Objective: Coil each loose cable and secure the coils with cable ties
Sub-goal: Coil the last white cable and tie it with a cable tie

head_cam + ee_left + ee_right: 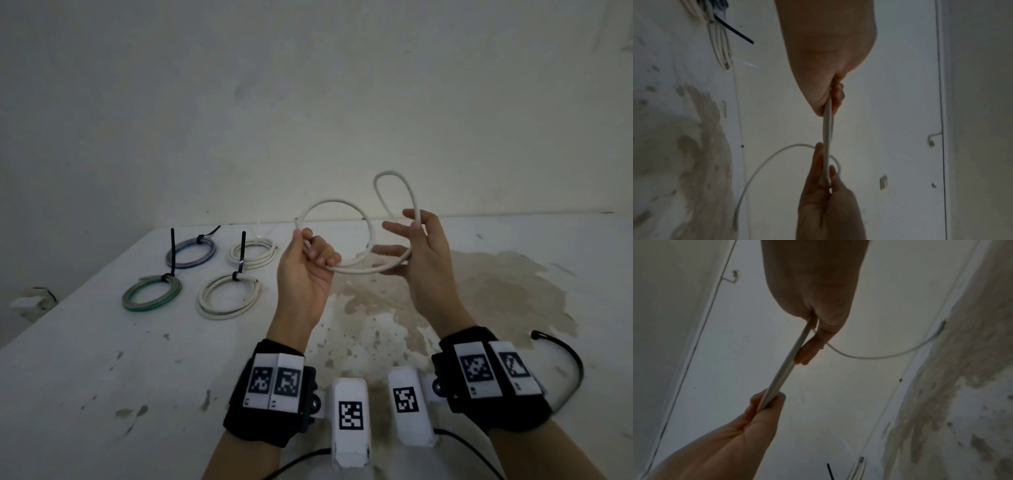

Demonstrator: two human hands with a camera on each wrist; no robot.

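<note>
While both hands are raised above the white, stained worktop [102, 394], a loose white round cable [356, 269] is held between them, clear of the surface. The left hand [305, 270] has its fingers curled round one side of the cable, pinching the gathered strands against the thumb; a loop rises from this grip and arcs toward 1 o'clock. The right hand [423, 253] is at 3 o'clock from the left hand, its fingers mostly extended, with the cable passing between them; a second, narrower loop stands up above it toward 12 o'clock. The left wrist view shows the cable [827, 129] running straight between the two grips, with a further curve of it hanging behind. In the right wrist view the cable [785, 363] sits between the right thumb and fingers, which close lightly on it.

At 9 o'clock from the hands, four finished coils lie flat on the worktop, well apart from the loose cable. The blue-grey coil [190, 252] and the upper white coil [252, 253] are farther back; the green coil [151, 293] and the lower white coil [228, 296] are nearer. Each carries a black plastic cable tie; two tie tails [172, 251] stand upright.

Both wrists wear black straps bearing white printed marker tags [274, 381]. A black cord [568, 363] curves over the worktop at 4 o'clock.
</note>
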